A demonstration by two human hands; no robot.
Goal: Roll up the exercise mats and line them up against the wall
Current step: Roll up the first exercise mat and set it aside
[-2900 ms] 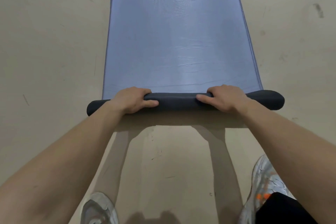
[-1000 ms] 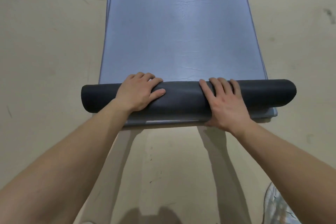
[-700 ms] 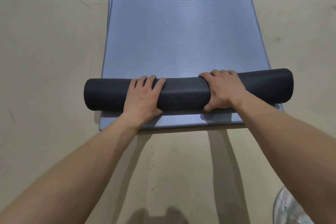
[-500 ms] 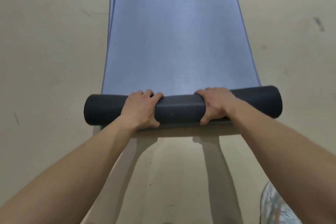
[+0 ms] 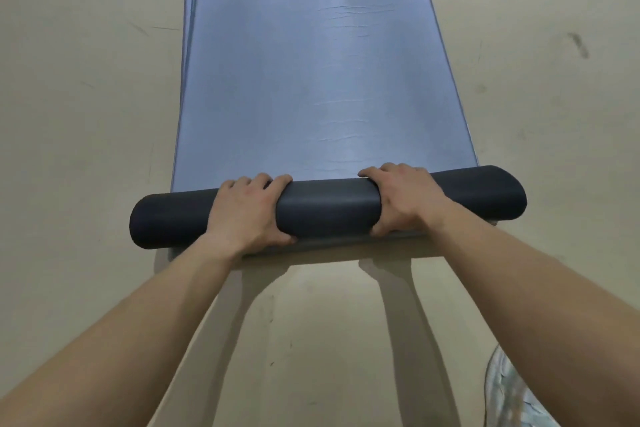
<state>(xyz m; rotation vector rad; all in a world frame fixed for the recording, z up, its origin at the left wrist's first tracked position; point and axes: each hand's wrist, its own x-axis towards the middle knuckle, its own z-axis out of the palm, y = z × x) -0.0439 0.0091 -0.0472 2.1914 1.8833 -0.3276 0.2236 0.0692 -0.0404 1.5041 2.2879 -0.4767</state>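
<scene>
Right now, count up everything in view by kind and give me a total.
Mats: 2 at least, the mat being rolled and a flat mat under it; layered edges on the left hint at more.
Hands: 2, left hand and right hand, both gripping the roll.
Shoes: 1, a shoe partly in view.
Total: 5 at least.

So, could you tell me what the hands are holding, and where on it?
The left hand and right hand grip the mat's dark roll, either side of its middle.
</scene>
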